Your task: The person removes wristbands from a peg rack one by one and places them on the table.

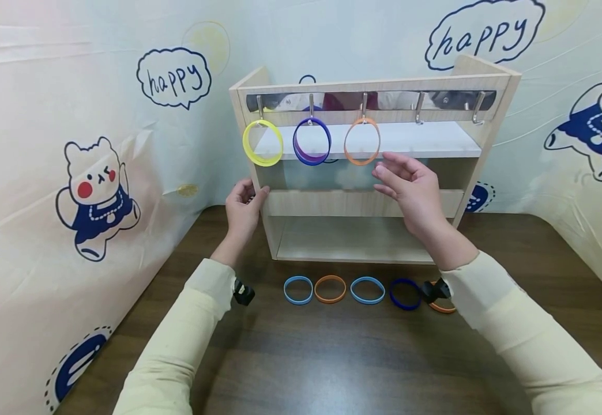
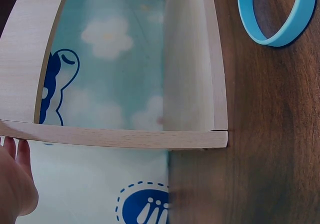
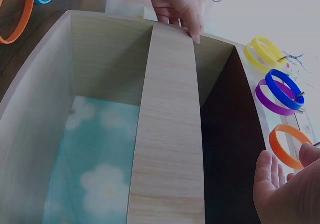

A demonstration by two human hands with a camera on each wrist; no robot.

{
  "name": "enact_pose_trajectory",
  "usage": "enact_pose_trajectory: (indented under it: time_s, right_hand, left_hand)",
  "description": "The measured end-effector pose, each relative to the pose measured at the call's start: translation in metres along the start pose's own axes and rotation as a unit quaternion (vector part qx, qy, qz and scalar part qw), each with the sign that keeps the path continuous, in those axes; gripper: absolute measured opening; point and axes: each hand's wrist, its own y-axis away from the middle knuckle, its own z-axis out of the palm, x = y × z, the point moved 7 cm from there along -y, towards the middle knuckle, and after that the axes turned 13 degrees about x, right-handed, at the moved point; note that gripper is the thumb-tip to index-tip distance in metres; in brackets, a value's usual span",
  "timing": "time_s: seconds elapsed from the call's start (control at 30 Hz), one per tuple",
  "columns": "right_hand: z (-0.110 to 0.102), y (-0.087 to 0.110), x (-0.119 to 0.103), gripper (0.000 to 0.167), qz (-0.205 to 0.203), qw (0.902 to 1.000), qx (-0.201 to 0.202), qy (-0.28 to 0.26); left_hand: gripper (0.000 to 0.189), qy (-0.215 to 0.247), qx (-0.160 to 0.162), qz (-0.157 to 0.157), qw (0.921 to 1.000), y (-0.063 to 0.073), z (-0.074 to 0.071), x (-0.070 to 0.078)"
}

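Note:
My left hand (image 1: 244,210) grips the side panel of a pale wooden shelf (image 1: 322,204), thumb at its front edge and fingers along the outside. Three hooks on the shelf's metal rail (image 1: 394,101) carry silicone wristbands. On the left hook hangs a yellow wristband (image 1: 263,163); beside it, a blue wristband (image 1: 312,163) and a purple wristband (image 3: 272,106) share a hook. The middle hook bears an orange wristband (image 1: 361,163). Just right of this band, my right hand (image 1: 410,187) is raised with loosely spread fingers, its thumb overlapping the band in the right wrist view.
Two further hooks (image 1: 419,109) are on the rail's right side. Along the brown table (image 1: 322,357), in front of the shelf, lies a row of wristbands: light blue (image 1: 298,302), orange (image 1: 330,301), light blue (image 1: 367,302), dark blue (image 1: 405,308) and orange (image 1: 443,310), partly behind the right wrist.

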Motion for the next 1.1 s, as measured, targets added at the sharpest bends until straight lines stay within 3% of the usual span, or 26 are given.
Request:
enact_pose_trajectory:
  time_s: [0.83,1.1]
  right_hand:
    - [0.021,-0.003,-0.002,0.035,0.030,0.9990,0.031,0.013]
    - [0.021,-0.004,-0.004,0.032,0.033,0.9989,0.034,0.005]
  left_hand:
    - [0.029,0.006,-0.002,0.004,1.0000,0.000,-0.001,0.000]
    - [0.028,0.011,0.007,0.003,0.9999,-0.009,-0.001,-0.023]
